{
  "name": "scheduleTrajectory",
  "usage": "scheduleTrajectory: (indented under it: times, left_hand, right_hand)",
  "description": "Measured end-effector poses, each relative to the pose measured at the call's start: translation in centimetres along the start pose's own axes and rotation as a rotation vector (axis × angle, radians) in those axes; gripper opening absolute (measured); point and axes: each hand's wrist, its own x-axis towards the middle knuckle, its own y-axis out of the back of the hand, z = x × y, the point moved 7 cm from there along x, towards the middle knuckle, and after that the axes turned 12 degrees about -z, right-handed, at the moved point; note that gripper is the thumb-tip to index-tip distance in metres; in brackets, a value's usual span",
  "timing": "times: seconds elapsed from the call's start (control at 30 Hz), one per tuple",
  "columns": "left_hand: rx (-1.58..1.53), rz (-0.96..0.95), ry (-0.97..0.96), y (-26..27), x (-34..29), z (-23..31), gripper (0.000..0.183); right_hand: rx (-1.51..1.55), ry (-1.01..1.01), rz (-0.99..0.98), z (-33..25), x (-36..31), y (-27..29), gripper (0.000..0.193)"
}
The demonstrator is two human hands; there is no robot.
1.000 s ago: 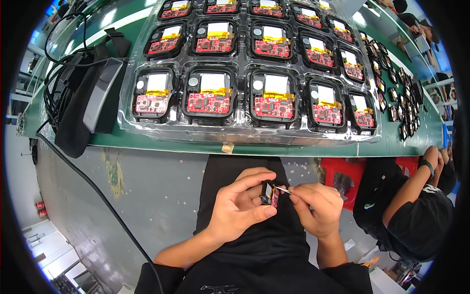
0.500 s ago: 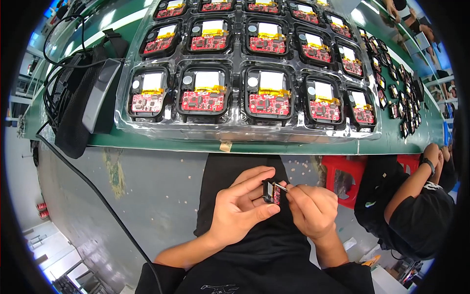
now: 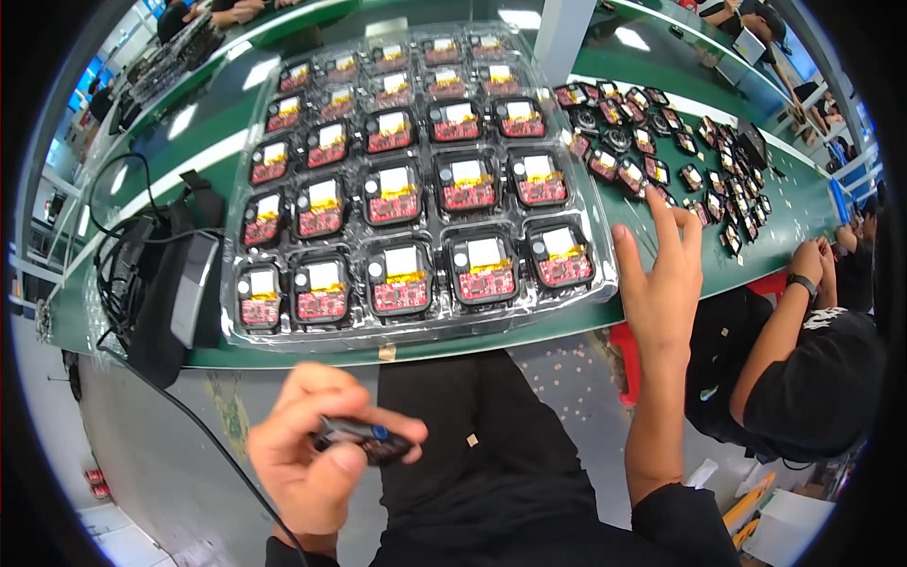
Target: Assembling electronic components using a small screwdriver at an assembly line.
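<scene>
My left hand (image 3: 316, 454) is closed around a small black device housing (image 3: 364, 438), raised over my lap. The housing has a blue round spot on its edge, and its other faces are partly hidden by my fingers. Out over the green table, my right hand (image 3: 664, 269) stretches its fingers apart, holding nothing that I can see. One fingertip is beside a small device with a red circuit board (image 3: 631, 176), at the near edge of a scattered group; whether they touch I cannot tell. A thin, slender tool (image 3: 646, 232) appears to lie between thumb and fingers.
A clear plastic tray (image 3: 397, 337) holds rows of black housings with red boards. More loose devices (image 3: 732, 194) spread across the right of the table. Black cables and a dark bag-like item (image 3: 156, 312) are at left. A co-worker's arm (image 3: 779, 326) is at right.
My right hand has left the device and reached forward right to the table, no longer gripping the thin metal tool. My left hand has moved left with the housing. The view has shifted.
</scene>
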Motion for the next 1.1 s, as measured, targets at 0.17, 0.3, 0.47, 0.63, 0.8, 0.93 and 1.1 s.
scheduleTrajectory:
  times: [0.17,0.3,0.47,0.63,0.8,0.93,1.1]
  left_hand:
    - [0.411,-0.103,-0.229,-0.2,6.4,6.4,0.030]
    - [0.884,0.021,-0.273,1.1,14.3,9.8,0.030]
    - [1.011,-0.125,-0.130,7.2,23.2,6.3,0.027]
    - [1.203,-0.118,0.119,8.2,24.6,3.8,0.025]
    - [1.501,-0.238,-0.242,6.9,23.8,3.5,0.018]
    - [1.342,-0.253,-0.031,7.1,24.1,2.8,0.016]
    - [1.412,-0.197,-0.148,7.3,23.5,3.0,0.017]
  right_hand:
    - [-0.147,-0.161,-0.136,2.2,1.6,-1.9,0.045]
    - [0.037,-0.094,-0.049,2.3,0.8,-1.2,0.026]
    - [0.074,-0.094,-0.044,1.9,0.9,-1.2,0.023]
    - [0.100,-0.108,-0.041,2.2,0.9,-1.3,0.023]
    - [0.074,-0.087,-0.031,2.1,0.9,-1.1,0.023]
    - [0.080,-0.069,-0.020,2.2,0.8,-1.1,0.022]
    - [0.210,0.019,0.116,2.2,0.2,-0.1,0.025]
